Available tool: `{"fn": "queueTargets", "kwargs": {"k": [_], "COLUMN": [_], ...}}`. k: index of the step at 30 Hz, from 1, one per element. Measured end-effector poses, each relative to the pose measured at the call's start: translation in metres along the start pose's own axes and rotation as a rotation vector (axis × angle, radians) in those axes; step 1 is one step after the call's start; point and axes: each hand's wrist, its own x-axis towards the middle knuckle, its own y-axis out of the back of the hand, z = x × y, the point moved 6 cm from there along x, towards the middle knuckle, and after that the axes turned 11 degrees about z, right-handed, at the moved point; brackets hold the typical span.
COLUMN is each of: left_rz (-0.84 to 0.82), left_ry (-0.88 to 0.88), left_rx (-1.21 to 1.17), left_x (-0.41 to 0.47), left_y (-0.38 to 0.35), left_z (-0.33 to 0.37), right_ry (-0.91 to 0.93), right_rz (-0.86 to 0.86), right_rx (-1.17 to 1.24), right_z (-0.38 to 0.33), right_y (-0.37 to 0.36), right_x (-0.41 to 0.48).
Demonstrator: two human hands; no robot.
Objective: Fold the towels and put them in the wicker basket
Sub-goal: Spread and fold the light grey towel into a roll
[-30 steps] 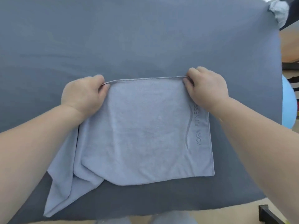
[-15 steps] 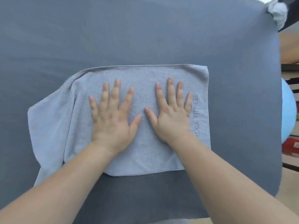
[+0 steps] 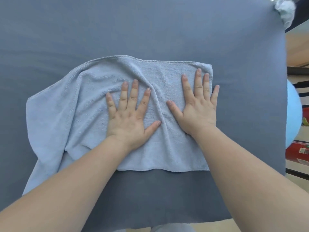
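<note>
A light grey-blue towel [image 3: 80, 104] lies folded over on the dark grey table cover [image 3: 150, 30], its left part loose and rumpled toward the near left edge. My left hand [image 3: 128, 118] presses flat on the towel's middle with fingers spread. My right hand [image 3: 199, 106] presses flat on the towel's right side, its little finger past the right hem. A raised crease runs between the two hands. The wicker basket is not in view.
A crumpled white cloth [image 3: 168, 10] sits at the table's far right corner. Beyond the right edge are a pale blue ball [image 3: 294, 114] and a red object [image 3: 299, 153] on a wooden floor.
One second ago both hands pinched the towel's far corners; they let go and laid flat. Since half a second ago the right hand slid right, and a crease formed between the hands.
</note>
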Motion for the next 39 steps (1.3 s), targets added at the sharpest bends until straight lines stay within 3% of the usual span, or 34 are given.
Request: {"fn": "queueTargets", "kwargs": {"k": [5, 9, 14, 18, 20, 25, 31, 39], "left_rz": [0.025, 0.214, 0.424, 0.298, 0.220, 0.196, 0.300, 0.399], "left_ry": [-0.055, -0.008, 0.339, 0.730, 0.831, 0.886, 0.799, 0.516], "left_rx": [-0.082, -0.196, -0.255, -0.333, -0.407, -0.556, -0.627, -0.472], "left_x": [-0.028, -0.049, -0.083, -0.111, -0.118, -0.109, -0.080, -0.019], "left_y": [0.003, 0.026, 0.049, 0.043, 0.038, 0.033, 0.060, 0.086], "left_z": [-0.032, -0.072, -0.159, -0.217, -0.225, -0.237, -0.272, -0.325], "right_ry": [0.002, -0.016, 0.109, 0.237, 0.252, 0.241, 0.227, 0.238], "right_rz": [-0.020, -0.028, 0.059, 0.009, -0.037, -0.075, -0.080, -0.079], "right_rx": [-0.015, -0.064, 0.093, 0.198, 0.189, 0.076, 0.043, 0.010], "right_z": [-0.001, -0.007, -0.090, -0.184, -0.213, -0.229, -0.229, -0.229], "right_y": [0.002, 0.009, 0.022, 0.011, -0.002, -0.026, -0.027, -0.028], "right_x": [-0.001, -0.003, -0.022, -0.043, -0.052, -0.063, -0.063, -0.062]}}
